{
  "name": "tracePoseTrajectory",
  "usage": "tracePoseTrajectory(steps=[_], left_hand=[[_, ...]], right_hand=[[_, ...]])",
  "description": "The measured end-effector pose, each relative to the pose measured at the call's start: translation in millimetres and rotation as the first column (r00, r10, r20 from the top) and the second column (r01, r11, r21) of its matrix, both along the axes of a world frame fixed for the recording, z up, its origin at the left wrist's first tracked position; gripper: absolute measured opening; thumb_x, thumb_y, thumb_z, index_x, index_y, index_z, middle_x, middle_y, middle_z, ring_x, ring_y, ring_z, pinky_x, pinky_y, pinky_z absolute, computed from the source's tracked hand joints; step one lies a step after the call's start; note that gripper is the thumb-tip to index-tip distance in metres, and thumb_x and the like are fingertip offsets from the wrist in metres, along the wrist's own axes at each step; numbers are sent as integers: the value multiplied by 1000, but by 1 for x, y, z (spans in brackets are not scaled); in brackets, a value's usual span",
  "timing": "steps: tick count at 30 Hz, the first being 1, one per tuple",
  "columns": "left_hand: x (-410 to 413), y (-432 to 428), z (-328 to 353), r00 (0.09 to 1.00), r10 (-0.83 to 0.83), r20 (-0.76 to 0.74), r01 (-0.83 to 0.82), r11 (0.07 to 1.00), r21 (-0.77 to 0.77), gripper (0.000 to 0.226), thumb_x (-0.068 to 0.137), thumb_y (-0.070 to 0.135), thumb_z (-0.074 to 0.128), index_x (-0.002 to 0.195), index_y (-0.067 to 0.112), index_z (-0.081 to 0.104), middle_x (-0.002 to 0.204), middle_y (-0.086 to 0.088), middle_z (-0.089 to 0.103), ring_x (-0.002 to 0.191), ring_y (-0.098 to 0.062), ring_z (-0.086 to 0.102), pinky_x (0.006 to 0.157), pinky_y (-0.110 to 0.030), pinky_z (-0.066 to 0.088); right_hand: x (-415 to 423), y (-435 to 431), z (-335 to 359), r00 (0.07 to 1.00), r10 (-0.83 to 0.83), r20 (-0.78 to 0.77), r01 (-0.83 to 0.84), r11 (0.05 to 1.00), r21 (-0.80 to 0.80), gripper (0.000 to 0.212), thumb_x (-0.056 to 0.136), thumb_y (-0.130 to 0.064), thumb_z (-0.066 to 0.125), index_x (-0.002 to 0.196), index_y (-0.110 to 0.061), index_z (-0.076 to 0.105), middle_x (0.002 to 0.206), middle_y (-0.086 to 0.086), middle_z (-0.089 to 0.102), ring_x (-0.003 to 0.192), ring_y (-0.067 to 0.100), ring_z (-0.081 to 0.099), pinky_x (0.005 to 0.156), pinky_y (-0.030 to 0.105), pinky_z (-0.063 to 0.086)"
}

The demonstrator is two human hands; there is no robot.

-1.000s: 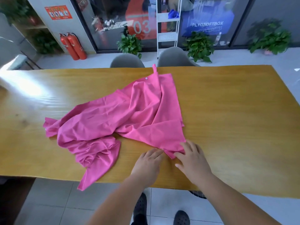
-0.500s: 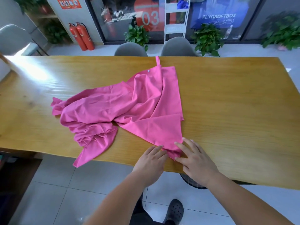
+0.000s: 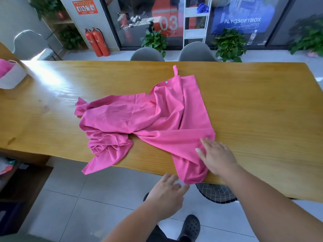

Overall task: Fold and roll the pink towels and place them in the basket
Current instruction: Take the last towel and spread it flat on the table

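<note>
A crumpled pink towel (image 3: 157, 119) lies spread across the middle of the wooden table (image 3: 262, 110), its hanging loop pointing to the far side. The towel's near right corner droops over the table's front edge, and another end hangs off further left. My right hand (image 3: 216, 156) rests flat on the towel near that right corner, fingers straight. Below the table edge, the fingertips of my left hand (image 3: 167, 191) reach the drooping corner; whether they pinch it is unclear. A light basket (image 3: 12, 79) stands at the table's far left edge, with pink cloth inside it.
Two grey chairs (image 3: 195, 53) stand at the table's far side. A wire-mesh seat (image 3: 216, 193) sits under the front edge by my feet. Potted plants and red fire extinguishers (image 3: 97, 42) line the back wall. A dark shelf unit (image 3: 21, 186) is low on the left.
The towel's near right corner has slid over the table's front edge. My left hand dropped below the edge, and my right hand stayed on the cloth. The basket came into view.
</note>
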State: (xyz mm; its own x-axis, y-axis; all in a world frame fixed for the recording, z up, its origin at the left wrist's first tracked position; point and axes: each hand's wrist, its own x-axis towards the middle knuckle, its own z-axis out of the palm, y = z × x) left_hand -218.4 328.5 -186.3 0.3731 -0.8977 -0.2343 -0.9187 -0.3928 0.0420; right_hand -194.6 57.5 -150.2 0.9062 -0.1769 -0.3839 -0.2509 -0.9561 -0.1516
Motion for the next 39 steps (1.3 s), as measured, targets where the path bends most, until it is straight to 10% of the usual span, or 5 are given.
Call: tracePoseTrajectory(steps=[3, 9, 27, 33, 39], left_hand=[[-3, 6, -6, 992, -110, -53, 111, 994, 8, 39, 96, 32, 51, 133, 21, 52, 91, 3, 75, 102, -27, 59, 104, -42, 41], [59, -18, 42, 935, 352, -45, -345, 870, -351, 41, 98, 41, 55, 135, 25, 62, 114, 8, 72, 112, -22, 62, 101, -40, 47], [264, -8, 29, 710, 692, -127, -691, 720, 61, 70, 108, 64, 24, 168, 30, 10, 176, -10, 10, 162, -34, 8, 131, -49, 9], [337, -26, 14, 719, 684, -123, -680, 729, 75, 75, 105, 71, 21, 167, 29, 18, 174, -13, 17, 160, -36, 16, 128, -49, 23], [378, -60, 15, 693, 720, -45, -720, 686, -104, 72, 104, 68, 24, 154, 20, 44, 163, -19, 38, 151, -43, 32, 121, -56, 32]], right_hand=[[8, -14, 12, 998, -58, -4, 58, 994, -91, 80, 105, -67, 8, 161, -16, 32, 160, 8, 48, 143, 26, 51, 120, 48, 38], [22, -17, 18, 1000, -5, 17, 8, 987, -160, 67, 107, -62, 16, 144, -21, 54, 137, 5, 64, 124, 28, 60, 102, 48, 50], [154, -27, -10, 991, -133, -35, 135, 988, 80, 83, 103, -72, 19, 168, -27, -3, 177, 1, 0, 163, 24, 1, 131, 50, 15], [177, -94, -16, 887, -462, 25, 455, 862, -224, 89, 98, -75, 19, 159, -11, 31, 156, 21, 43, 142, 38, 43, 108, 49, 48], [243, -102, 0, 926, -332, 180, 371, 886, -278, 59, 101, -59, 51, 132, -9, 56, 130, 23, 53, 119, 43, 52, 92, 54, 53]])
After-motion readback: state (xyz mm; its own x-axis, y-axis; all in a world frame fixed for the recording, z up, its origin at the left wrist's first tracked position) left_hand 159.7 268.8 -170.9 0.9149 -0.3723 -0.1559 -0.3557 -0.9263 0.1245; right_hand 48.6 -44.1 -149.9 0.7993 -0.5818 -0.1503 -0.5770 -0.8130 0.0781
